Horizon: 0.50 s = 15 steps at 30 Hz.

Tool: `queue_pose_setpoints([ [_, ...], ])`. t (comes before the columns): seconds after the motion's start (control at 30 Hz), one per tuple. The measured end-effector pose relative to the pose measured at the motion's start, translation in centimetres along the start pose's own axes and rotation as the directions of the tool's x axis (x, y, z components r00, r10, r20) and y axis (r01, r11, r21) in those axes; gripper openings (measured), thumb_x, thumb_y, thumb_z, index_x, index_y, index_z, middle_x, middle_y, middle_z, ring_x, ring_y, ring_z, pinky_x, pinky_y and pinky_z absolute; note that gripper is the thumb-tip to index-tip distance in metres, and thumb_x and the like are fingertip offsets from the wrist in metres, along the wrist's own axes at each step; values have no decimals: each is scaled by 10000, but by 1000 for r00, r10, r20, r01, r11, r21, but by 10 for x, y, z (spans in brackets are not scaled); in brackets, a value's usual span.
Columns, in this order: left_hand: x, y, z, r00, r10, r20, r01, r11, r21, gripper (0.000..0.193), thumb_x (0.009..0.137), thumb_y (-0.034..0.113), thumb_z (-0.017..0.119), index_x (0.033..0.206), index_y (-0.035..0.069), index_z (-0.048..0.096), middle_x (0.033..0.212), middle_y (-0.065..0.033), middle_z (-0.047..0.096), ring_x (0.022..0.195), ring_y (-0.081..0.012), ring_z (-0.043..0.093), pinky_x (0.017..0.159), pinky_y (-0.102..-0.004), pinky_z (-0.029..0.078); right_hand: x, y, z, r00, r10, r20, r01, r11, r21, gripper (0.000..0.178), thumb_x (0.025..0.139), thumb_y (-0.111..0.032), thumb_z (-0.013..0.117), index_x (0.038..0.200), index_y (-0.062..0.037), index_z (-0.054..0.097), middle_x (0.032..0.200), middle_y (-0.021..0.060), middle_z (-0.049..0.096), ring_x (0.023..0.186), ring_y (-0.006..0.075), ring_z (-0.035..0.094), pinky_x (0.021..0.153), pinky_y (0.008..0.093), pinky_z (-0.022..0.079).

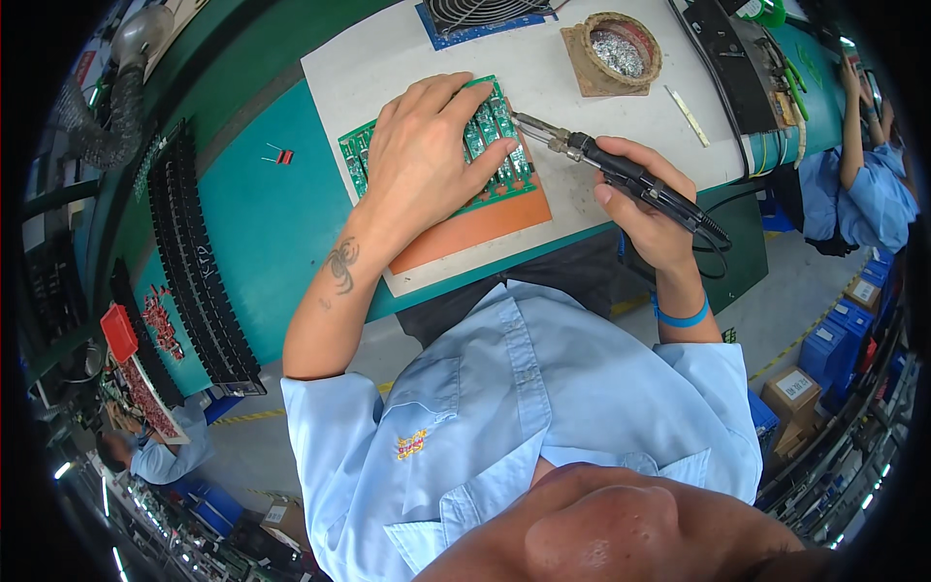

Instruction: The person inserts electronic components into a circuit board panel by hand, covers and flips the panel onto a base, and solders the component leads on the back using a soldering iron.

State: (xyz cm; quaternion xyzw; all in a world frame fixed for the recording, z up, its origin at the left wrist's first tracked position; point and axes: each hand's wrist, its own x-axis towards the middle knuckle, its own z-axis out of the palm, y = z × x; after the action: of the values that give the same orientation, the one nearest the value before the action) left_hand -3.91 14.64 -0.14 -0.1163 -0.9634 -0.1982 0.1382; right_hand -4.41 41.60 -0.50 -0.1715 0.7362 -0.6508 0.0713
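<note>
A green circuit board (512, 173) with rows of shiny solder joints lies on an orange-brown sheet (475, 233) over a white work surface (378, 58). Flat across the board rests my left hand (422, 150), its fingers stretched out and the thumb apart; it covers much of the board's middle. My right hand (650, 209) is closed around the black handle of a soldering iron (621, 170). The metal tip points left and sits at the board's right edge; whether it touches a joint I cannot tell. A cable trails from the handle past my right wrist.
A round pot (645, 73) of silvery metal bits stands at the back right, near a pale strip (688, 114). A fan (485, 15) is behind the board. To the left lie a red component (283, 156), a black rack (199, 262) and loose red parts (163, 325). Other people sit on both sides.
</note>
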Motion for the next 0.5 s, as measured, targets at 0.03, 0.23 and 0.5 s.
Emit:
queue_pose_setpoints([
  [0.03, 0, 0, 0, 1000, 2, -2, -2, 1000, 1, 482, 837, 331, 804, 1221, 48, 731, 1315, -104, 681, 1197, -285, 637, 1027, -422, 493, 0, 0, 0, 1000, -2, -2, 2, 1000, -4, 470, 778, 42, 739, 1248, 29, 717, 1049, 133, 785, 867, 174, 705, 800, 266, 563],
  [0.23, -1, 0, 0, 1000, 0, -8, 0, 1000, 4, 481, 840, 334, 804, 1219, 47, 731, 1309, -102, 684, 1193, -281, 639, 1026, -423, 494, -1, 1, 1, 1000, -7, -1, 7, 1000, -13, 490, 783, 41, 742, 1272, 24, 706, 1048, 127, 781, 870, 177, 704, 810, 268, 562],
  [0.5, -1, 1, 0, 1000, 6, -12, -6, 1000, 15, 480, 845, 339, 800, 1221, 49, 731, 1309, -97, 685, 1192, -280, 640, 1030, -423, 493, 4, 10, -2, 956, -113, -272, 108, 994, -33, 533, 793, 36, 751, 1321, 12, 678, 1063, 114, 775, 872, 178, 707, 828, 271, 560],
])
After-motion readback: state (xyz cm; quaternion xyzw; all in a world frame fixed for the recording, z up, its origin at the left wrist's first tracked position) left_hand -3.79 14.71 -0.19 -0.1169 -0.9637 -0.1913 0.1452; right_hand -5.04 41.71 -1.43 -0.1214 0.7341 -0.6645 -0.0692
